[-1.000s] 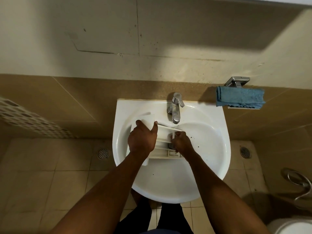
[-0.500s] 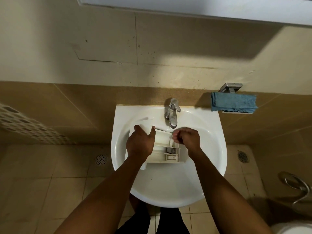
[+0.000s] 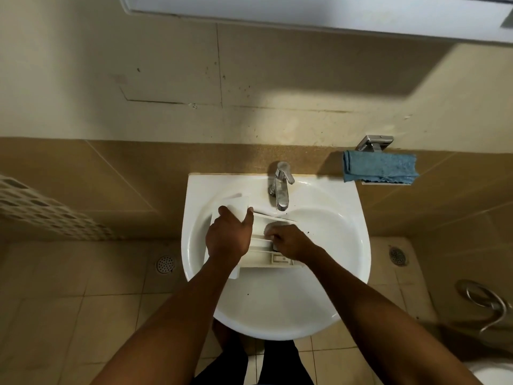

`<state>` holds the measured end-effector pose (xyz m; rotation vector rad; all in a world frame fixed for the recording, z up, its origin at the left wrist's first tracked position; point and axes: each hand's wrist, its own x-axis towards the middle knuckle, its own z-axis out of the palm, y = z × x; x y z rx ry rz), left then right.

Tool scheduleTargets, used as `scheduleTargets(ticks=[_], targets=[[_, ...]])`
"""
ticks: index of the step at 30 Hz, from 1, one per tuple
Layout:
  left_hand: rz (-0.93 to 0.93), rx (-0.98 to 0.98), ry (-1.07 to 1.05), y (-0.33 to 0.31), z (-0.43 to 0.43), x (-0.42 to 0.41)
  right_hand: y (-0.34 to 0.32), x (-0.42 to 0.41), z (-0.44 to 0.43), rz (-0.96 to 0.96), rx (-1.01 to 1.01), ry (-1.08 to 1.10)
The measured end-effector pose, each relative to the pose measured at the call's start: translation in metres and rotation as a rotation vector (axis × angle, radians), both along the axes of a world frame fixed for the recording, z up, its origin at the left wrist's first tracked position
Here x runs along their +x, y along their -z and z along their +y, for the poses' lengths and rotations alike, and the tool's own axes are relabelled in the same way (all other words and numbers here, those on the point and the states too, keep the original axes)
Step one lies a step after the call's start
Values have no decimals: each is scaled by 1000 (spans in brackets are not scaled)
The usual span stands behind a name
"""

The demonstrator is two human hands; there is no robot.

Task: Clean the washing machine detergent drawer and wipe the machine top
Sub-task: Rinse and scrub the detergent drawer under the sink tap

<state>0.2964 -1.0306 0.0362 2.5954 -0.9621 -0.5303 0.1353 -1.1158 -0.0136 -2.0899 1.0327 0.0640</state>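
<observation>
Right hand has dropped from beside the tap into the drawer, fingers curled down inside a compartment; can't tell whether they grasp anything. Left hand grips the drawer's left end, thumb over its edge. Drawer lies in the sink, just below the tap.
</observation>
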Motion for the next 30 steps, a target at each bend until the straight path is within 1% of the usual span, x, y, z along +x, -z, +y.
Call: scheduleTargets(ticks=[1,2,3,5,7,9,12,13,16,17,19,20,21,23,25,27,30], targets=[[9,-8,-1,-1,1,0,-5,-5,-5,51,43,-48],[23,-18,0,-2,1,0,-10,-10,-12,79,72,-30],[26,-28,8,-2,2,1,-19,-15,-16,64,88,42],[28,-29,32,-3,3,1,-32,-28,-23,-43,96,329],[91,-29,54,-4,5,1,-41,-44,-25,-85,32,517],[154,-58,81,-5,13,1,-42,-58,-23,-33,-11,603],[238,-103,138,-5,26,1,-48,-70,-18,8,14,742],[264,-110,157,-5,31,0,-52,-71,-16,5,34,803],[344,-127,215,-4,39,-2,-66,-74,-10,-83,145,1010],[374,-136,230,-4,41,-3,-68,-77,-10,-94,126,1040],[449,-177,249,-5,46,-2,-67,-87,-13,-54,76,1039],[490,-208,255,-7,49,-1,-68,-91,-15,-35,102,1023],[528,-237,261,-9,52,0,-73,-93,-16,-29,170,1009],[592,-282,278,-10,59,1,-84,-98,-15,-16,402,957],[650,-328,280,-13,64,3,-96,-102,-11,20,550,847],[686,-374,274,-16,67,5,-101,-103,-8,6,564,760],[715,-424,252,-21,69,8,-103,-103,0,-102,536,653]])
